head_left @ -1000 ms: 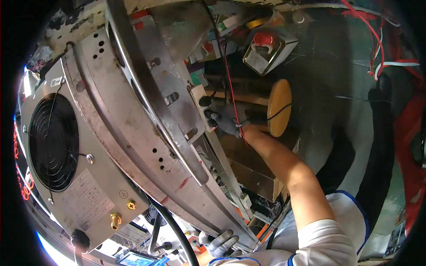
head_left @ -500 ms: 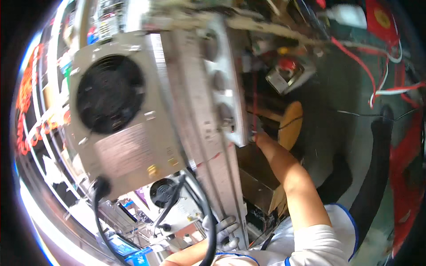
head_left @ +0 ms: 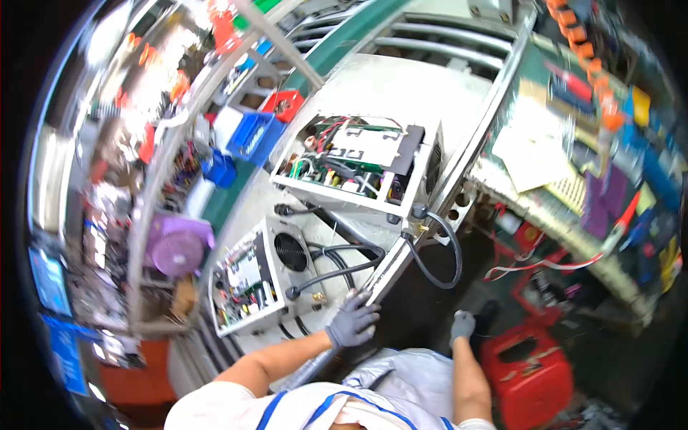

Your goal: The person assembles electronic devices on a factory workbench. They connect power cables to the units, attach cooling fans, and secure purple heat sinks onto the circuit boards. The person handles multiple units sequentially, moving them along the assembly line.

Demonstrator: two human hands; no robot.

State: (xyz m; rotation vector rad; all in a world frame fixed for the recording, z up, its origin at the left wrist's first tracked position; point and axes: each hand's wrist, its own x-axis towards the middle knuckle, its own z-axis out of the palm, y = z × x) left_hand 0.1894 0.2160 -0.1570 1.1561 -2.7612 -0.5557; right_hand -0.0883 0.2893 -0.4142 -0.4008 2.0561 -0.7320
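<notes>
My left hand (head_left: 352,322), in a grey glove, is curled over the metal rail (head_left: 390,276) at the near edge of the conveyor. My right hand (head_left: 463,326), also gloved, is held low over the dark floor; its finger posture is too small to read, and nothing shows in it. Nearest the left hand stands an opened metal-cased unit (head_left: 247,279) with a round black fan and thick black cables (head_left: 337,269). Beyond it, a larger open unit (head_left: 351,165) shows circuit boards and wires, its black cable looping over the rail.
A red plastic stool (head_left: 527,376) stands right of my right hand. A cluttered bench (head_left: 530,143) lies at the right. Blue bins (head_left: 254,136), a red bin (head_left: 284,105) and a purple fan (head_left: 175,244) line the far left. An orange coiled hose (head_left: 588,61) hangs at upper right.
The view has swung up and back from below the conveyor side. My right hand has withdrawn from beside the perforated metal rail to low at the right. My left hand is still at the rail.
</notes>
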